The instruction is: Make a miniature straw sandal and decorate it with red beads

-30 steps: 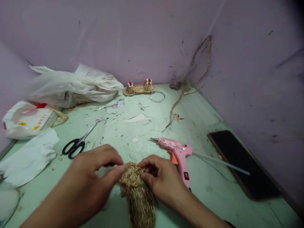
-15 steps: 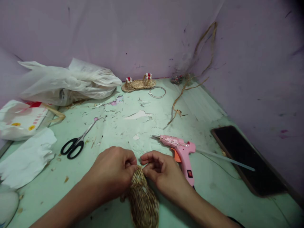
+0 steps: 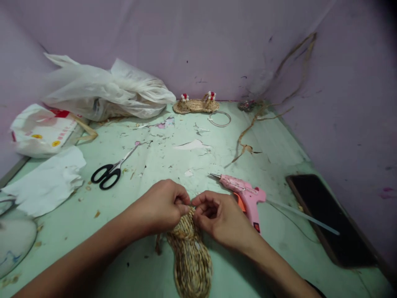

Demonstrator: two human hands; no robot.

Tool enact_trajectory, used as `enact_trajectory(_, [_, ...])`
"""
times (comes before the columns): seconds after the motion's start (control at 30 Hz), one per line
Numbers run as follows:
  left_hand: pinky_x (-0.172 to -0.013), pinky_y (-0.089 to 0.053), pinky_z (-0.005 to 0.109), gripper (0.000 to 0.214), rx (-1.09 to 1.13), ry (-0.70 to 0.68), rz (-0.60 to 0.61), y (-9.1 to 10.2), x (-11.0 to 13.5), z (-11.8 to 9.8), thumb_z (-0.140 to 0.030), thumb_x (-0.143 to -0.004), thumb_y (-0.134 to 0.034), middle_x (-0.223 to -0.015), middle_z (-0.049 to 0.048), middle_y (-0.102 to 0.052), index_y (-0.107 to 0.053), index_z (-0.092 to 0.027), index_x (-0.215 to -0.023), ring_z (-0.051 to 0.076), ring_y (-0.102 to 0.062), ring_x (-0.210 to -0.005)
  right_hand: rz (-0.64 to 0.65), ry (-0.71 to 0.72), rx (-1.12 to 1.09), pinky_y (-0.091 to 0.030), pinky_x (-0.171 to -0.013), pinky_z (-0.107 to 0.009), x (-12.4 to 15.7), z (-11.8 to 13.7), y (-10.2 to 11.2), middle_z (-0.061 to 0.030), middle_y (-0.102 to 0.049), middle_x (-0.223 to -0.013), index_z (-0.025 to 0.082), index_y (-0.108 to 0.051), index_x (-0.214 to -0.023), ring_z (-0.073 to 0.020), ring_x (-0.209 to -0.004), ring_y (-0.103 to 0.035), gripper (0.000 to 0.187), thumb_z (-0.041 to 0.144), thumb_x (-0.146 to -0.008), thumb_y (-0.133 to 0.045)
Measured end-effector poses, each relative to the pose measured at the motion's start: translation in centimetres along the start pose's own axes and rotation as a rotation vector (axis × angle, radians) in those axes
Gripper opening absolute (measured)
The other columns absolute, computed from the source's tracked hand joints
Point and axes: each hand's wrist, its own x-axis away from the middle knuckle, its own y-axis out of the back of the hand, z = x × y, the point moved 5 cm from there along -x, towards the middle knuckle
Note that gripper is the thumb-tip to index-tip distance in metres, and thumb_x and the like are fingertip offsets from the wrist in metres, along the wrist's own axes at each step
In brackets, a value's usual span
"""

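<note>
A braided straw sandal sole (image 3: 192, 265), narrow at the waist, lies lengthwise on the table in front of me, its far end between my hands. My left hand (image 3: 164, 205) is closed on the far left edge, thumb and curled fingers pinching there. From the other side my right hand (image 3: 221, 215) pinches the far tip, with index finger and thumb bent. Fingertips of both hands almost meet and hide what lies between them. A short brown strand (image 3: 158, 244) sticks out at the sole's left side.
Right of my hands lies a pink glue gun (image 3: 242, 188) with a glue stick, then a phone (image 3: 328, 219). Scissors (image 3: 111, 169) lie left. Behind are a plastic bag (image 3: 105, 93), a beaded straw sandal (image 3: 197, 106), a wire ring (image 3: 220, 119) and a dry fibre strand (image 3: 245, 134).
The view has shifted, so the table items sit further right in the picture. More of the sole shows. The fingertips of both hands have come closer together at its far tip.
</note>
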Motion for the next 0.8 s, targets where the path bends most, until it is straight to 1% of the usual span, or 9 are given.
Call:
enact_trajectory(0.17, [-0.047, -0.029, 0.023, 0.015, -0.041, -0.027, 0.003, -0.3, 0.2, -0.2, -0.026, -0.068, -0.054, -0.053, -0.0031, -0.050, -0.065, -0.017, -0.069, 0.010, -0.040, -0.050, -0.032, -0.017, 0.001, -0.035, -0.047, -0.023, 0.1, -0.1, 0.1, 0.0025, -0.054, -0.059, 0.019, -0.051, -0.068, -0.0095, -0.050, -0.047, 0.017, 0.010, -0.054, -0.052])
enact_trajectory(0.37, [-0.047, -0.029, 0.023, 0.014, -0.105, -0.096, -0.023, -0.2, 0.6, -0.9, -0.022, -0.067, -0.053, -0.053, -0.0027, -0.052, -0.066, -0.018, -0.069, 0.010, -0.041, -0.048, -0.029, 0.043, 0.014, -0.030, -0.045, -0.022, 0.4, -0.2, -0.1, 0.0066, -0.047, -0.058, 0.023, -0.036, -0.068, -0.0075, -0.048, -0.039, 0.021, 0.012, -0.059, -0.052])
enact_trajectory(0.53, [-0.046, -0.027, 0.022, 0.011, -0.141, -0.143, -0.055, 0.0, 1.1, -1.4, -0.020, -0.066, -0.054, -0.052, -0.0031, -0.052, -0.065, -0.019, -0.066, 0.009, -0.039, -0.046, -0.062, 0.046, 0.098, -0.030, -0.044, -0.021, 0.7, -0.4, -0.2, 0.0082, -0.045, -0.056, 0.024, -0.032, -0.069, -0.0073, -0.047, -0.036, 0.024, 0.013, -0.061, -0.052])
enact_trajectory(0.8, [-0.045, -0.027, 0.022, 0.010, -0.172, -0.169, -0.048, -0.3, 1.4, -1.4, -0.020, -0.066, -0.053, -0.052, -0.0040, -0.051, -0.063, -0.020, -0.063, 0.009, -0.040, -0.047, -0.154, 0.033, 0.148, -0.030, -0.043, -0.020, 0.9, -0.1, -0.1, 0.0077, -0.048, -0.057, 0.024, -0.029, -0.068, -0.0072, -0.045, -0.040, 0.031, 0.010, -0.058, -0.054])
